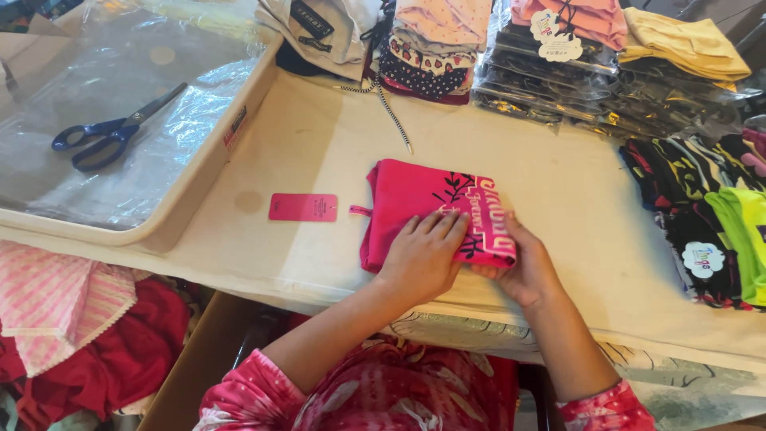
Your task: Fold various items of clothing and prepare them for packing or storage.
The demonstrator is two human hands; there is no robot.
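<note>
You are working at a cream-covered table point(319, 144) that fills most of the view, with a shallow tray point(209, 168) on its left side holding clear plastic sheeting point(120, 72) and a pair of blue-handled scissors point(112, 132) lying flat on it. Along the far edge stand stacks of folded garments point(435, 48), some bagged in clear packets point(542, 84), and a dark printed pile with a neon green piece point(746, 231) sits at the right edge. Near the table's front edge lies the folded pink garment point(415, 195), a compact rectangle of bright magenta cloth with a dark leafy print and pale lettering on its right part, and a small pink loop sticking out at its left side. Your left hand point(423, 255) rests flat on top of it, fingers point(443, 227) stretched out and close together, pressing the cloth down, gripping nothing. Your right hand point(523, 267) is at the garment's right near corner, its fingers curled under the folded edge with the thumb on top, pinching that corner. Just beside the garment on the left, apart from it, a pink rectangular tag point(303, 207) lies flat on the table.
</note>
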